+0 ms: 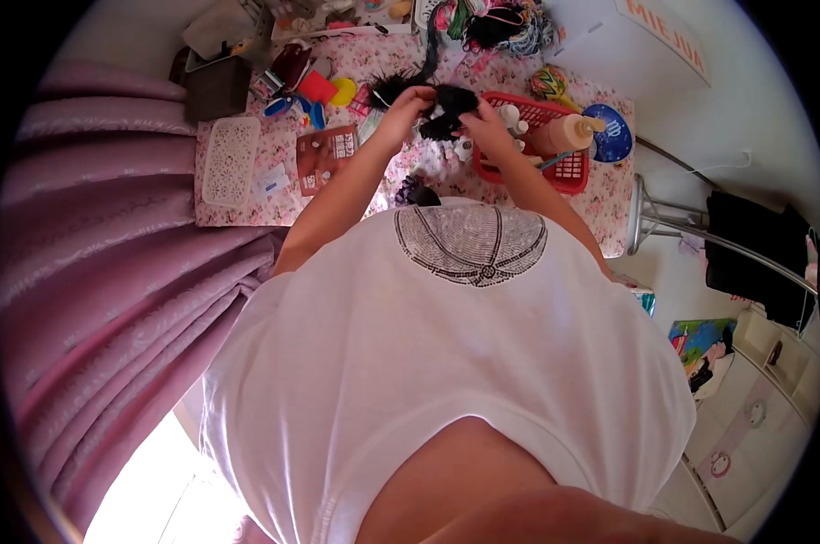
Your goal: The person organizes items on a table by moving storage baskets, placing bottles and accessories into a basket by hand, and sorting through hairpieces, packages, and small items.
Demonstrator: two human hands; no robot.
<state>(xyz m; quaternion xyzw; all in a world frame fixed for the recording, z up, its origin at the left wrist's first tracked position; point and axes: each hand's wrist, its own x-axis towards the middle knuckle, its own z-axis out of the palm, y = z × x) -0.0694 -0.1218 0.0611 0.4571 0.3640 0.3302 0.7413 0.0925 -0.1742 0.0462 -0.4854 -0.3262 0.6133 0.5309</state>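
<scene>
A dark bundle of black hair-like strands (448, 111) is between my two hands over the flowered tabletop; its exact kind is hard to make out. My left hand (412, 105) has its fingers pinched on the left side of the bundle. On the other side, my right hand (484, 125) is closed on the bundle's right edge, its fingertips partly hidden. A spiky black tuft (390, 89) lies just beyond my left hand, and a long black strand (431, 50) runs from there toward the back. Close to my right forearm is a red plastic basket (568, 172).
The basket holds a pump bottle (568, 133) and small white bottles. A blue round item (612, 131) is right of it. Colourful cords (519, 32) lie at the back. Leftward are a brown packet (326, 159), a white lace-patterned tray (231, 163) and blue clips (315, 113).
</scene>
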